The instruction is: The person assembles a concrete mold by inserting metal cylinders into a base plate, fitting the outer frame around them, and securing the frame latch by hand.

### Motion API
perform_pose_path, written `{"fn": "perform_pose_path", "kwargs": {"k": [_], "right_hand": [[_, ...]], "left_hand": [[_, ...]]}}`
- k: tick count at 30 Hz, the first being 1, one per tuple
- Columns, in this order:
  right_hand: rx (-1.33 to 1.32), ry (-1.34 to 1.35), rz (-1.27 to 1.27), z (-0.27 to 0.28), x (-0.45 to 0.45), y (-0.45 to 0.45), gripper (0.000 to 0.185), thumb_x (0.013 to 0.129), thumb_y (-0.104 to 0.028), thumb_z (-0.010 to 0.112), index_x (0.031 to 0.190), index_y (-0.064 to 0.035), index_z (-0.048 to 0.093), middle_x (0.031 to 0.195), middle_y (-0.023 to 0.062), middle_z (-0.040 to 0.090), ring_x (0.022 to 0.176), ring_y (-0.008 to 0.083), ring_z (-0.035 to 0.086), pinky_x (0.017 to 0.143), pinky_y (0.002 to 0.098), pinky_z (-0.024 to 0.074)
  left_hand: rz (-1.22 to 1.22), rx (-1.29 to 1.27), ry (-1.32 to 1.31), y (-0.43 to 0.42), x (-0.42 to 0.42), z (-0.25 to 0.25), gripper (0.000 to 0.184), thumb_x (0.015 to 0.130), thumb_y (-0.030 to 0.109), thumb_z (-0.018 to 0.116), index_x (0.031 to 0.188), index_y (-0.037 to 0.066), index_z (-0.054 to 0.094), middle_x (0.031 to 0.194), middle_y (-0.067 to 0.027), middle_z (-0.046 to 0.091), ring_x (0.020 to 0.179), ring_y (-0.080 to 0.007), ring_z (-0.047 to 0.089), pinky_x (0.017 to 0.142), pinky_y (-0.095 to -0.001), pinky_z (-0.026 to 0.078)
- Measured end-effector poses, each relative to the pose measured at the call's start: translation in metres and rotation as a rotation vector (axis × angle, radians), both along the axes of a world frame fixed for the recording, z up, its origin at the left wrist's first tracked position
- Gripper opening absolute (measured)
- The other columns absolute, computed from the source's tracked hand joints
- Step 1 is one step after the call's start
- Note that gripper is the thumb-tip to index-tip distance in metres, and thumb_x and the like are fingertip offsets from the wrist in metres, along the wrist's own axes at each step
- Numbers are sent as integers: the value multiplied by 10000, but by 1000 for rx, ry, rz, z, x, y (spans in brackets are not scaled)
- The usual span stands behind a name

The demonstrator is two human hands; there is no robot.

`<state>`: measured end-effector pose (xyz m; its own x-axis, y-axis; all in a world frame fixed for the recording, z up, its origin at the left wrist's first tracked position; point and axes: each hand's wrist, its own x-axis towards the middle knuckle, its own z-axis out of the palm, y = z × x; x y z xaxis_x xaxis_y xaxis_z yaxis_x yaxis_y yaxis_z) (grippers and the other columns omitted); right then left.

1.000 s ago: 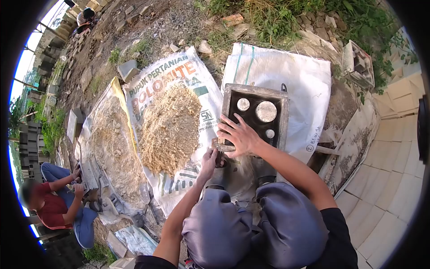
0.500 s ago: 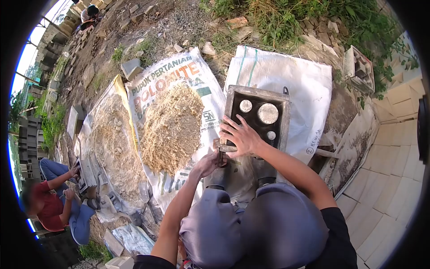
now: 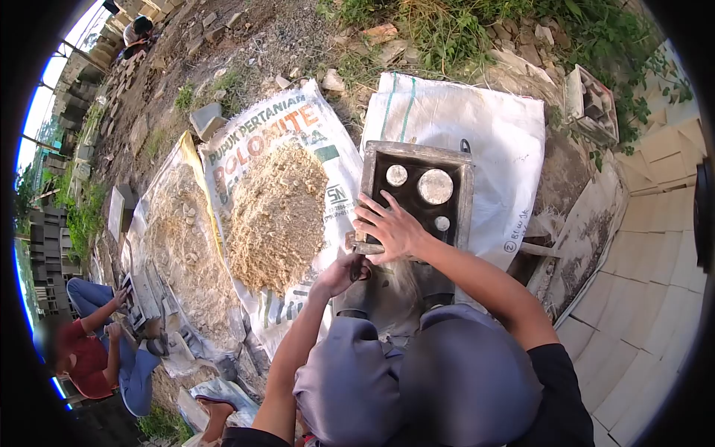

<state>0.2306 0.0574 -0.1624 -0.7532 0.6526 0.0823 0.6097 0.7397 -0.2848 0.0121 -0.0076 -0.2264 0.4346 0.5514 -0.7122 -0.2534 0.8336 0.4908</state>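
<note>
A wooden-framed box mould (image 3: 465, 195) lies on a folded white sack (image 3: 506, 141) in front of me. Three round pale discs of different sizes show inside its dark interior, the largest disc (image 3: 435, 186) towards the top. My right hand (image 3: 392, 229) rests with fingers spread on the near left corner of the frame. Just below that corner, my left hand (image 3: 341, 274) is closed round a small dark handle or fitting, partly hidden by the fingers. Left of the mould, a heap of tan sandy material (image 3: 275, 216) sits on a printed sack (image 3: 339, 160).
A person in a red shirt (image 3: 86, 361) sits at the lower left beside another sandy heap (image 3: 182, 231). A person's foot (image 3: 216, 406) shows at the bottom. Pale blocks (image 3: 648, 298) line the right side; a broken block (image 3: 592, 104) lies upper right.
My left hand has shifted slightly down and left beside the mould corner. My right hand stays spread on the frame. A foot has appeared at the lower left.
</note>
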Motion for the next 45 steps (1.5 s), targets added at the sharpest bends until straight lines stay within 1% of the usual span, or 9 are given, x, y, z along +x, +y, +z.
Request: {"fn": "perform_pose_path", "kwargs": {"k": [3,9,12,17,20,27,33,39,45], "right_hand": [[-18,-7,-3,0,-1,1,799,706,-598,670,1311,-98,524,1422,99,417,1448,296,184,1127,603,200],[5,-11,-6,-4,2,-1,823,706,-632,652,1331,-113,522,1449,92,405,1446,295,190,1125,600,207],[8,-56,1,0,0,0,834,707,-652,642,1344,-129,518,1452,89,408,1447,292,190,1127,599,208],[33,-45,-7,-5,1,-1,833,705,-657,636,1343,-135,520,1441,87,417,1445,293,194,1121,599,217],[53,-42,-3,-3,1,-1,829,704,-653,638,1340,-135,520,1436,84,417,1444,291,198,1117,598,223],[37,-45,5,0,-2,-1,799,699,-639,650,1305,-131,539,1433,78,418,1438,284,216,1114,595,226],[18,-44,1,0,-3,1,785,696,-621,656,1296,-129,539,1433,70,417,1438,271,215,1121,585,215],[52,-39,-9,0,-4,0,765,688,-615,659,1271,-133,542,1413,70,425,1435,273,217,1118,582,220],[19,-55,-9,3,-4,0,792,697,-618,652,1294,-111,530,1416,82,426,1440,278,206,1117,588,219]], "left_hand": [[156,-165,-373,-1,-12,-6,221,1005,188,488,1087,-8,549,910,-73,594,852,-148,555,815,-319,484],[-153,348,372,-1,-1,-5,198,925,208,615,995,24,586,805,-64,629,713,-236,632,643,-368,497],[-223,941,1293,-13,36,25,240,752,132,671,952,46,569,847,-168,633,731,-374,636,646,-455,485],[-116,893,1235,-15,31,-4,238,774,149,675,957,32,578,919,-144,635,756,-327,643,641,-424,495],[-89,205,334,0,10,3,174,845,202,640,880,40,588,737,-31,599,625,-159,607,562,-295,476],[-255,702,1056,-7,40,-27,240,848,146,542,974,-27,650,820,-247,684,805,-371,690,699,-472,532],[-325,471,1188,-3,45,4,338,840,172,570,1108,-31,603,967,-308,651,945,-459,632,795,-519,509],[-311,286,387,15,11,-30,259,892,215,549,1039,11,615,666,-65,569,582,-130,589,503,-315,481],[-139,502,918,3,46,-18,360,867,216,566,1151,-5,587,1015,-259,672,981,-415,646,834,-471,513]]}}
